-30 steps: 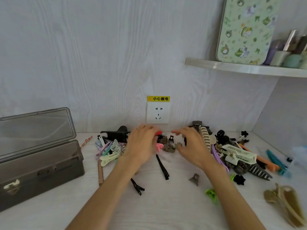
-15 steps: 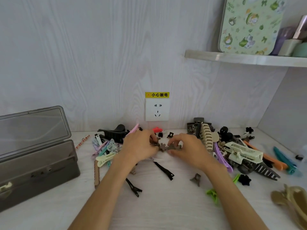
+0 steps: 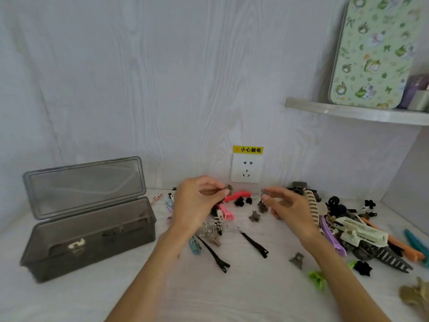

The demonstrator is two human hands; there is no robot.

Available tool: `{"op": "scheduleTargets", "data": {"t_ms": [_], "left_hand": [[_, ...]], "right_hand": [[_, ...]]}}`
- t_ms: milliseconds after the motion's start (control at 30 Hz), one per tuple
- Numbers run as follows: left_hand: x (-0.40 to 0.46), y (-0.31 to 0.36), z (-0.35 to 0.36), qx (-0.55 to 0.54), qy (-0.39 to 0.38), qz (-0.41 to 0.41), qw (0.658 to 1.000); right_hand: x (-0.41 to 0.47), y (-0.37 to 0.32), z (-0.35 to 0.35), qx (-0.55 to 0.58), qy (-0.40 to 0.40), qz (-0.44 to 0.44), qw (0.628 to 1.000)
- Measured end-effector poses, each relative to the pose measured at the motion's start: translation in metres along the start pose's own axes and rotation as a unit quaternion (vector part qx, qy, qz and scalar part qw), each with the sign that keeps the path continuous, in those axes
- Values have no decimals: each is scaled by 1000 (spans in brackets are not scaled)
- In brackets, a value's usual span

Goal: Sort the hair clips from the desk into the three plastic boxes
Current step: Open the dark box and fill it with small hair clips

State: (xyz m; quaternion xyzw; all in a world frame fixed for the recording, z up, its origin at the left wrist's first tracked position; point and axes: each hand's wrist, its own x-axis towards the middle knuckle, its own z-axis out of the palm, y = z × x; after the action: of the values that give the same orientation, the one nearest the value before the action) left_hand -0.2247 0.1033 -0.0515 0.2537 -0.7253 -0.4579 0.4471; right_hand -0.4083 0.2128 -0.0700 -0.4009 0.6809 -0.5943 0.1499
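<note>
- Sitting at far left of the bench point(image 3: 130, 296): smoky translucent plastic box point(image 3: 92, 238), rectangular, hinged lid upright, pale latch in front.
- Left hand point(image 3: 195, 205) raised, fingers curled, pinching a small grey claw clip point(image 3: 229, 188).
- Right hand point(image 3: 287, 210) raised, pinching another small grey clip point(image 3: 264, 195).
- Hair clips point(image 3: 362, 231) heaped right, toothed and glossy; bare woodgrain bench in front.
</note>
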Motion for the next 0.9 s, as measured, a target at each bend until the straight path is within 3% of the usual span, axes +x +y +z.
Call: {"op": "scheduleTargets", "data": {"t_ms": [167, 333, 500, 600, 733, 900], "left_hand": [[-25, 19, -102, 106, 62, 5, 992], [-56, 3, -175, 299, 155, -42, 941], [-66, -22, -197, 397, 105, -93, 907], [-64, -19, -197, 399, 122, -76, 906], [-51, -5, -163, 334, 132, 0, 933], [-28, -7, -72, 284, 10, 39, 958]], "right_hand": [[-28, -63, 57, 28, -155, -48, 986], [-52, -97, 164, -39, -246, -157, 956], [-56, -93, 217, -157, -296, -198, 921], [-52, -93, 200, -145, -251, -207, 934], [-41, -72, 149, -120, -164, -193, 960], [-9, -11, 64, -214, -28, -112, 970]]}}
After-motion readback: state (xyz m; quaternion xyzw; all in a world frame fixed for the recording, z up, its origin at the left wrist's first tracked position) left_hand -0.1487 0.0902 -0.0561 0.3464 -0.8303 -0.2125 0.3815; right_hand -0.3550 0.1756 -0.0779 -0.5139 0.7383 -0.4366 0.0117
